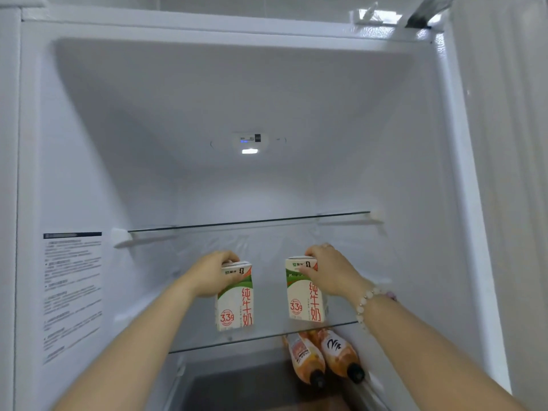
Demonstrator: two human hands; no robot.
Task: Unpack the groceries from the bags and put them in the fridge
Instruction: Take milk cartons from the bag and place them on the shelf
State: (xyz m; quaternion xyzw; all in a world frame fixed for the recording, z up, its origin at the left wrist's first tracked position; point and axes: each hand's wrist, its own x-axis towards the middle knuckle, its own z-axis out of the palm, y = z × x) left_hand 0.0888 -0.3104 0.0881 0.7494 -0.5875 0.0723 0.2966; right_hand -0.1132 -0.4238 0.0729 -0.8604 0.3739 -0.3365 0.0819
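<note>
Fingers [229, 257] of my left hand [212, 275] curl over the top of the left milk carton [235, 304]. My right hand [330, 272] grips the top of the right milk carton [305, 295] the same way (beaded bracelet [366, 301] at that wrist). Both cartons are near upright, set apart, on the lower glass shelf [269, 330] of the fridge [89, 173]. Two orange bottles [323, 355] lie beneath it.

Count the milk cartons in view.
2. Both are on the lower glass shelf: the left carton gripped at its top by the left hand, the right carton by the right hand. The arms hide part of the shelf.
</note>
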